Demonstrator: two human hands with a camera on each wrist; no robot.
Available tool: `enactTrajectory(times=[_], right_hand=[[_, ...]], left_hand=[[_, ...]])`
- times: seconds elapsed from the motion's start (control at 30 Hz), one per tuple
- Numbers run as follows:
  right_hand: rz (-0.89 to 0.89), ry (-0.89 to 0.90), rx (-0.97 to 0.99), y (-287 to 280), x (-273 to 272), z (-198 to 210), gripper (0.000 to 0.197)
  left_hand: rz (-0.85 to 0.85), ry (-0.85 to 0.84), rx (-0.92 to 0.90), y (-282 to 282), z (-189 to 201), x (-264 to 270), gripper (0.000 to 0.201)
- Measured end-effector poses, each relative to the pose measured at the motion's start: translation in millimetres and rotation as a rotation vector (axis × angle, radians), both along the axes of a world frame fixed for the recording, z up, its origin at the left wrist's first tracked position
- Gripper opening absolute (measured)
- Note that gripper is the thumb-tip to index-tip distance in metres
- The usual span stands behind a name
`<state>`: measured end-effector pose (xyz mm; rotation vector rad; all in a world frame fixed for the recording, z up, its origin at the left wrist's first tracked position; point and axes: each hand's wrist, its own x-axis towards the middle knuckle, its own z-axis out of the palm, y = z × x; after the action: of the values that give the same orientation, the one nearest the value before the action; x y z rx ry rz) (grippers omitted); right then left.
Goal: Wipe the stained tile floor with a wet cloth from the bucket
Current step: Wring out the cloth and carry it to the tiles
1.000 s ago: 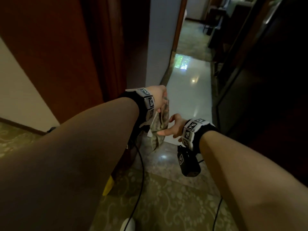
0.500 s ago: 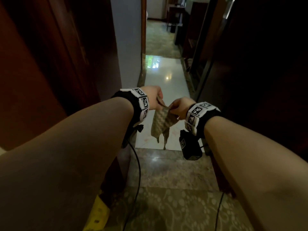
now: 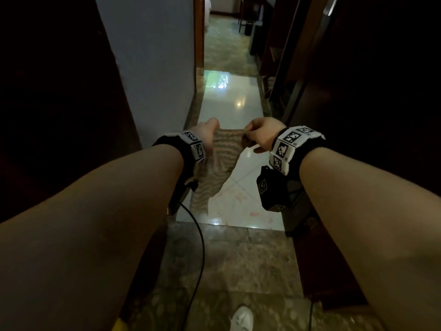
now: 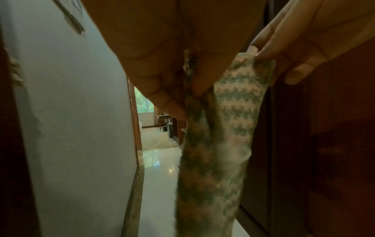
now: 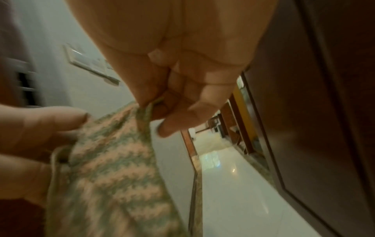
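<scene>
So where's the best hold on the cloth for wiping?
By its top edge, as now: left hand and right hand each pinch a top corner from above, so the cloth hangs spread over the stains.

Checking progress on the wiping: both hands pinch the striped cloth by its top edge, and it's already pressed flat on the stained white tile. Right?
Not quite. Left hand and right hand do pinch the striped cloth, but the head view shows it hanging above the stained tile, not pressed flat.

My head camera looks forward and down a narrow corridor over both forearms. Each wrist camera sits very close under its palm, facing along the corridor. All three share the cloth (image 3: 222,161) and glossy white floor (image 3: 235,111).
</scene>
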<state>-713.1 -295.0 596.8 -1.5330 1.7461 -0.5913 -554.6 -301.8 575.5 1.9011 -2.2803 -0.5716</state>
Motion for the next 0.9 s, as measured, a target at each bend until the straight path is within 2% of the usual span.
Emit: enactTrajectory(times=[0.07,0.17,0.27,0.37,0.47,0.53,0.63,0.7,0.77,0.83,0.9], right_hand=[[0.007,-0.041,0.081,-24.8,-13.9,0.4,0.033],[0.022,-0.169,0.164,-58.1,-29.9,0.1,0.033],[0.018,-0.289,0.185,-89.7,-39.1,-3.7,0.034],[0.028,-0.274,0.154,-123.7,-43.9,-10.3,0.034],[0.039,-0.248,0.13,-161.7,-49.7,-17.4,0.034],[0.031,-0.237,0.144,-185.3,-53.5,-21.7,0.034],[0.034,-0.191,0.203,-219.7,-55.1,-28.3,0.033],[0.05,-0.192,0.265,-246.4,-55.9,-32.6,0.032],[0.035,-0.182,0.312,-276.7,-56.7,-37.0,0.028],[0.08,-0.023,0.29,-305.4,-58.9,-43.5,0.015],[0.135,0.131,0.226,-330.3,-62.9,-55.1,0.019]], left_hand=[[0.029,0.068,0.033,-18.6,-1.9,-9.9,0.02],[0.071,0.085,0.063,-52.3,-9.5,-24.6,0.041],[0.154,0.136,0.094,-81.1,-13.0,-43.1,0.037],[0.252,0.245,0.116,-112.5,-17.4,-53.9,0.033],[0.241,0.279,0.158,-146.7,-23.5,-58.8,0.037],[0.188,0.189,0.165,-170.5,-26.5,-58.4,0.041],[0.051,-0.024,0.146,-211.1,-32.1,-55.9,0.032],[0.002,-0.05,0.14,-237.9,-39.1,-48.0,0.027],[0.004,-0.046,0.164,-263.2,-45.9,-35.2,0.032],[0.005,-0.105,0.228,-287.8,-55.3,-21.9,0.036],[0.002,-0.181,0.27,-312.0,-68.0,-10.0,0.037]])
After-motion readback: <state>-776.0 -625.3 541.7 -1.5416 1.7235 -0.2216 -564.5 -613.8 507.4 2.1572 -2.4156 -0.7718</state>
